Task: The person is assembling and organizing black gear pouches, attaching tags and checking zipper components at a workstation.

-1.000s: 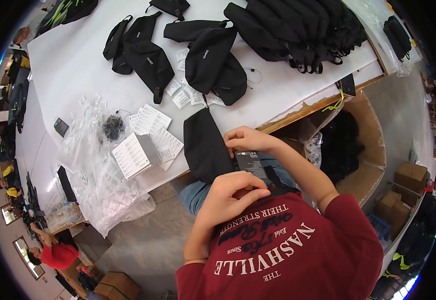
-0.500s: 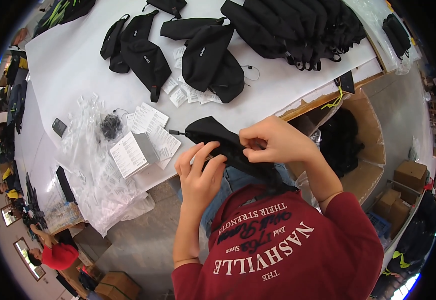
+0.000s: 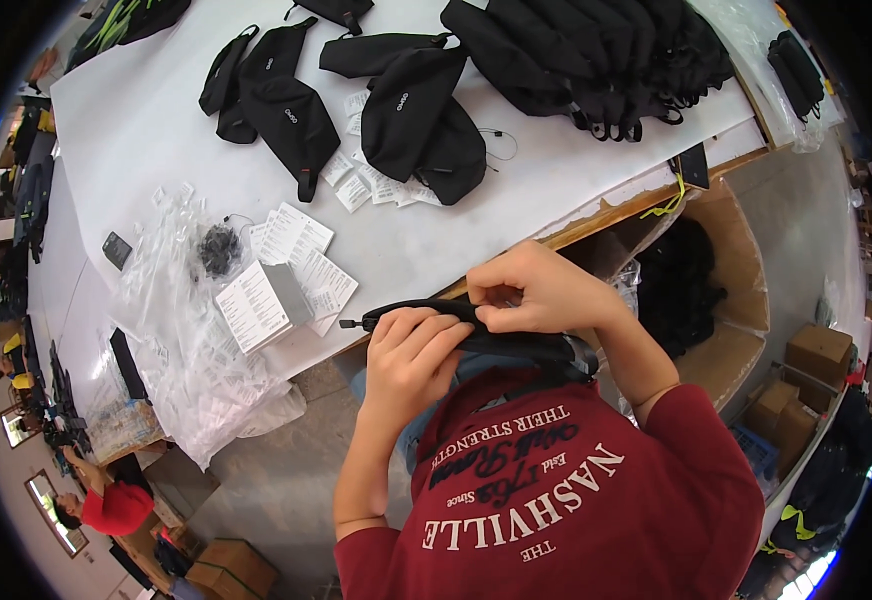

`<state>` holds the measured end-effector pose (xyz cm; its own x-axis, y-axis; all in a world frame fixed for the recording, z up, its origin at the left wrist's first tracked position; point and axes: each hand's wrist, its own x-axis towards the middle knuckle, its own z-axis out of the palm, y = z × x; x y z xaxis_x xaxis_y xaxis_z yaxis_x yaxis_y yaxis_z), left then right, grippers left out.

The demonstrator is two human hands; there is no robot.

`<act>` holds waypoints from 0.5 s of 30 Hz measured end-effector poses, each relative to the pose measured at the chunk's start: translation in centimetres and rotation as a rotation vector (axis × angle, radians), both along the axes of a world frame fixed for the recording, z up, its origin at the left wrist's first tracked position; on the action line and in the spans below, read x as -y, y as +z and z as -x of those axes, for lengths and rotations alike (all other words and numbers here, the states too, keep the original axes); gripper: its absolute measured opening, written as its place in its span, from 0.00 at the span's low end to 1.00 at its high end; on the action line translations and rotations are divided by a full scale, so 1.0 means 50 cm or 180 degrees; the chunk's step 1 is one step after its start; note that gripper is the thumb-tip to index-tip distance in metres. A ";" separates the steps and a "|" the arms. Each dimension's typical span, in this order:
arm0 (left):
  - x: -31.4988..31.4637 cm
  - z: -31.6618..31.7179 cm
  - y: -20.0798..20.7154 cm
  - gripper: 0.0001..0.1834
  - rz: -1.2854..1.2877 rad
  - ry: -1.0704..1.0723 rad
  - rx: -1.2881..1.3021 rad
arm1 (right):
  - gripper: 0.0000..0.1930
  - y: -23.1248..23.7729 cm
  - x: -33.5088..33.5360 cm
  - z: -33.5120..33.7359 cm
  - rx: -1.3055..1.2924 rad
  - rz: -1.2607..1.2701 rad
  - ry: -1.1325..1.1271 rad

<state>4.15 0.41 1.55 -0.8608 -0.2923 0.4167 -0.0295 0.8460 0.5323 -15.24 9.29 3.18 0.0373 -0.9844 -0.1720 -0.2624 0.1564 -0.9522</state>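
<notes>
A black fabric pouch (image 3: 526, 343) with a zipper pull at its left end is held level in front of my body, by the near table edge. My left hand (image 3: 411, 350) has its fingers curled over the pouch's left part. Pinched at the upper edge, a little right of the middle, is my right hand (image 3: 531, 290); its fingertips partly hide what they grip. Left of the pouch, a stack of printed white cards (image 3: 256, 308) stands on the table, with loose cards beside it.
On the white table (image 3: 436, 250) lie several black bags (image 3: 416, 120), with a larger pile (image 3: 586, 60) at the back right. Clear plastic bags (image 3: 176, 350) cover the left edge, near a bundle of black cords (image 3: 219, 250). An open cardboard box (image 3: 746, 270) with black items stands right.
The pouch has been lowered toward my body and turned from tilted to level. My left hand has closed further over it, and my right hand has shifted slightly left.
</notes>
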 end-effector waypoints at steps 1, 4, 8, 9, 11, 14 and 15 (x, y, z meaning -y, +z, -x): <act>-0.003 -0.002 0.004 0.17 -0.0134 -0.0033 0.0020 | 0.07 -0.005 0.000 -0.004 0.0043 0.0031 0.0035; -0.009 -0.002 0.006 0.17 -0.0373 -0.0055 0.0134 | 0.08 -0.020 0.001 -0.015 0.0105 0.0034 0.0049; -0.009 -0.009 -0.004 0.18 -0.0519 0.0076 0.0551 | 0.08 -0.029 0.003 -0.021 0.0132 -0.0028 0.0002; -0.008 -0.011 -0.007 0.18 -0.0517 0.0074 0.0546 | 0.08 -0.032 0.003 -0.022 0.0138 -0.0027 -0.0025; -0.003 -0.016 -0.011 0.17 -0.0449 0.0023 0.0481 | 0.08 -0.035 0.003 -0.023 0.0221 0.0003 -0.0046; 0.001 -0.015 -0.004 0.16 -0.0429 0.0033 0.0394 | 0.08 -0.037 0.006 -0.024 0.0293 0.0038 -0.0096; 0.001 -0.013 -0.001 0.16 -0.0432 0.0006 0.0385 | 0.08 -0.037 0.007 -0.025 0.0276 0.0044 -0.0116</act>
